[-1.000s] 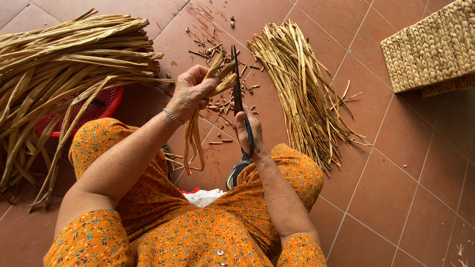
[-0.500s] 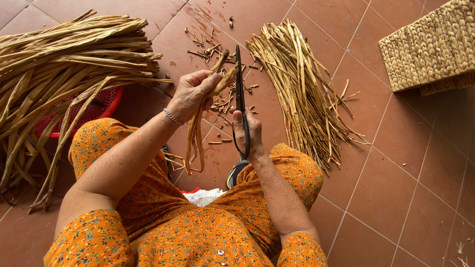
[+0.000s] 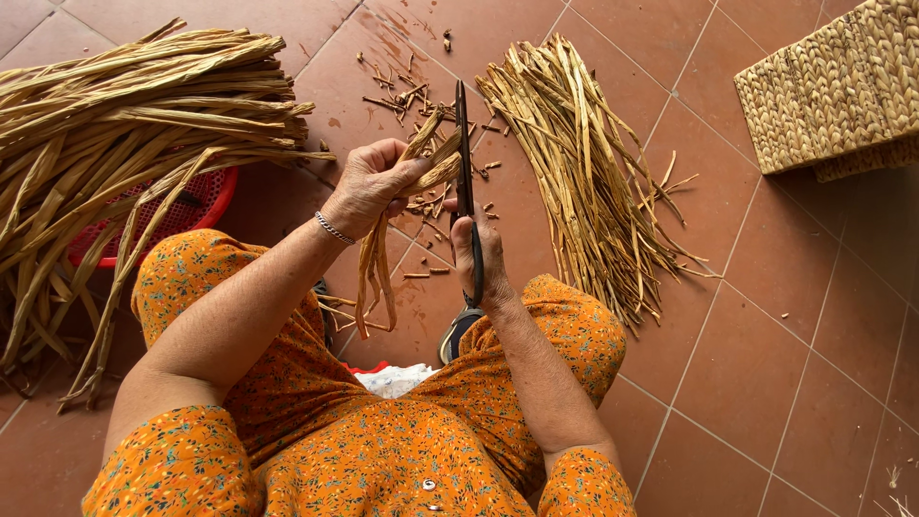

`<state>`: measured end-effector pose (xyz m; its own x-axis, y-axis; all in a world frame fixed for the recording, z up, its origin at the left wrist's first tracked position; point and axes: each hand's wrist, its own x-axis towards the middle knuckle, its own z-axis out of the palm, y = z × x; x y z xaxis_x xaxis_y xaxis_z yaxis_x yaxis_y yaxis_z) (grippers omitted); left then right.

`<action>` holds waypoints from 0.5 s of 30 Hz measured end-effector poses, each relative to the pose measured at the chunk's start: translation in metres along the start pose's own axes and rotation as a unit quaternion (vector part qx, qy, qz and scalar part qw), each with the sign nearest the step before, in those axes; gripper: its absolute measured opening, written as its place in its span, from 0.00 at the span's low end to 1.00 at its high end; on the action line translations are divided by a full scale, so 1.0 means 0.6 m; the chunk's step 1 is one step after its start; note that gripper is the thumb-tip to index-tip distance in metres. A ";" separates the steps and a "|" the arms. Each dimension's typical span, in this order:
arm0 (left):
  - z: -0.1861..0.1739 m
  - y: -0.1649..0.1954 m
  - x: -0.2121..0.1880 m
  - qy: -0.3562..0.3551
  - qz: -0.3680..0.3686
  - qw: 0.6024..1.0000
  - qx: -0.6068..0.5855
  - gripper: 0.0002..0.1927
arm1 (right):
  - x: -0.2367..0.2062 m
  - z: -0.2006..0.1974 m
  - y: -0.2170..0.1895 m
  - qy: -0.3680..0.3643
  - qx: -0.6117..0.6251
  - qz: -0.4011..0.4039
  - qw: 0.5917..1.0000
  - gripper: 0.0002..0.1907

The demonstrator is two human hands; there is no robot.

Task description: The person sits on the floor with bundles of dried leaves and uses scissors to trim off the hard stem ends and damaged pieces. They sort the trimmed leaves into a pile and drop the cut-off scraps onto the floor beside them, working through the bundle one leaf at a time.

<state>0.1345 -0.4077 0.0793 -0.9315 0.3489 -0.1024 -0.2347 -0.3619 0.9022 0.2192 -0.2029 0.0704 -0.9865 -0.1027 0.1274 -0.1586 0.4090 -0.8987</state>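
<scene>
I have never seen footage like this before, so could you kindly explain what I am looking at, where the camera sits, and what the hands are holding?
There is no machine here: a person in orange flowered clothes sits on a red tiled floor, and the one camera is worn on their head, looking down at their own two hands.

The left hand holds a few dried plant strips by their upper ends, the rest hanging down between the knees. The right hand holds a pair of dark scissors, the blades pointing away and lying against the tips of those strips.

On the floor to the left, a large pile of long dried strips lies over a red plastic basket. To the right lies a tidier bundle of strips. Small cut-off scraps are scattered beyond the hands, and a woven basket sits at the top right.
</scene>
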 end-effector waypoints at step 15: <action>0.006 0.015 -0.012 -0.081 -0.038 0.996 0.012 0.19 | 0.013 -0.022 0.011 -0.032 0.077 0.030 0.996 0.39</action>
<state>0.1401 -0.4106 0.0897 -0.8539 0.5101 -0.1033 -0.2943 -0.3094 0.9043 0.2099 -0.1891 0.0711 -0.9886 -0.1423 0.0483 -0.0860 0.2724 -0.9583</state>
